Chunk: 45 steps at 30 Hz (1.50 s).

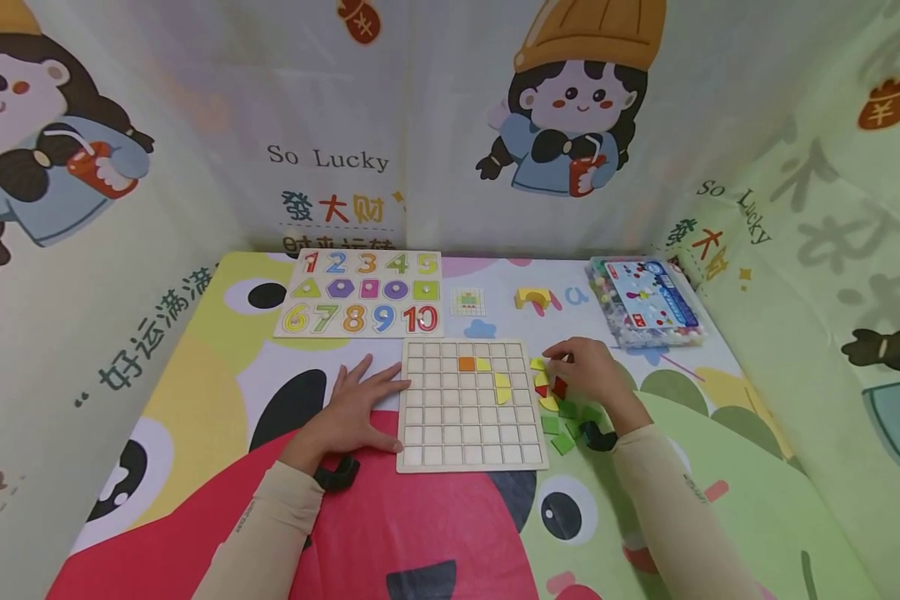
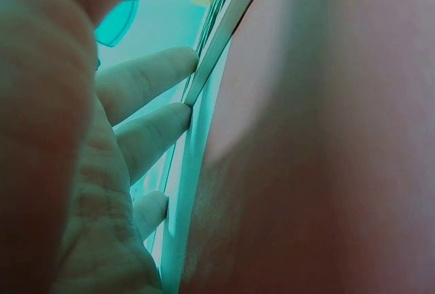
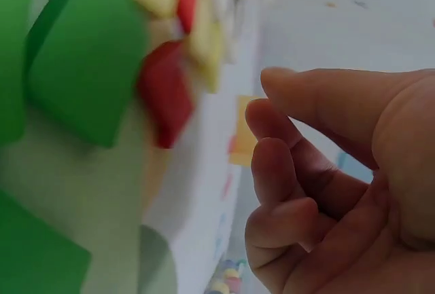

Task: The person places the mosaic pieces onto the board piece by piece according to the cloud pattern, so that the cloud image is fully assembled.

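Note:
My left hand [image 1: 348,412] lies with fingers spread at the left edge of a wooden grid board [image 1: 432,415]; fingertips touch its rim in the left wrist view. On the board sit an orange square [image 1: 467,364], a yellow piece [image 1: 483,364] beside it, and two yellow pieces [image 1: 502,387] further right. My right hand [image 1: 587,371] hovers over loose pieces right of the board, fingers loosely bent, nothing visible between thumb and fingers in the right wrist view. Near it are yellow pieces [image 1: 548,403], red pieces [image 3: 165,90] and green squares [image 3: 92,56].
Behind the board lie a number-and-shape puzzle [image 1: 360,302], a small pattern card [image 1: 468,302] and a yellow arch block [image 1: 532,297]. A clear plastic box of colourful pieces [image 1: 645,302] stands at the back right. A printed curtain [image 1: 435,125] hangs behind the table.

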### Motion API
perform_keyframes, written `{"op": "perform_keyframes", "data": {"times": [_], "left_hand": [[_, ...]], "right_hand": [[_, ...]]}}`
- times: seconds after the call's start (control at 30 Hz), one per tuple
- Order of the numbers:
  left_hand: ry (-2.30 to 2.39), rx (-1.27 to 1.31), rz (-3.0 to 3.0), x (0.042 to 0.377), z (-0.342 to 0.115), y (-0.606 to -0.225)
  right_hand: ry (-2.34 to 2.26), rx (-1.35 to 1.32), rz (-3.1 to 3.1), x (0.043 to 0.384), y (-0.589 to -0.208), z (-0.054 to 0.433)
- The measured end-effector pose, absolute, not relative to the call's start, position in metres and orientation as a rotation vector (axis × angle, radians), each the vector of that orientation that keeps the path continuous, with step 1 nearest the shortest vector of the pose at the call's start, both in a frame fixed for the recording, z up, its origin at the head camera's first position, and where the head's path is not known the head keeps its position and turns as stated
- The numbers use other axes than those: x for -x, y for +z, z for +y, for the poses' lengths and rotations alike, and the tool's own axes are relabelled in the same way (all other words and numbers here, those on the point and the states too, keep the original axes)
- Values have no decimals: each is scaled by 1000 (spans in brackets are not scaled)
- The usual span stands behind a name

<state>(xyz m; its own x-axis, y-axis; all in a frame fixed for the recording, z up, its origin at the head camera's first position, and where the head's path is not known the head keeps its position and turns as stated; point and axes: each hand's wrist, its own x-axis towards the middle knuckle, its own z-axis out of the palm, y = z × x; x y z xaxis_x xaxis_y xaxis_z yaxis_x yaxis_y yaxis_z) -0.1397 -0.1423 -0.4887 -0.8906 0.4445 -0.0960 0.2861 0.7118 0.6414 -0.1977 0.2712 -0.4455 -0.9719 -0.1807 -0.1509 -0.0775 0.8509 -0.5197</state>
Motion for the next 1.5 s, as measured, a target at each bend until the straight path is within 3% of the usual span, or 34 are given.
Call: {"op": "perform_keyframes", "data": {"times": [0.53,1.1,1.5], "left_hand": [[934,-583,2675,140,-142,-489],[943,-586,2665,140,-143,-489],[929,-593,2673,142,-144,-489]], "right_hand": [[-581,259,2801,213,-456,259],[-746,255,2842,203,-447,263],[-890,541,2788,211,-428,212]]}}
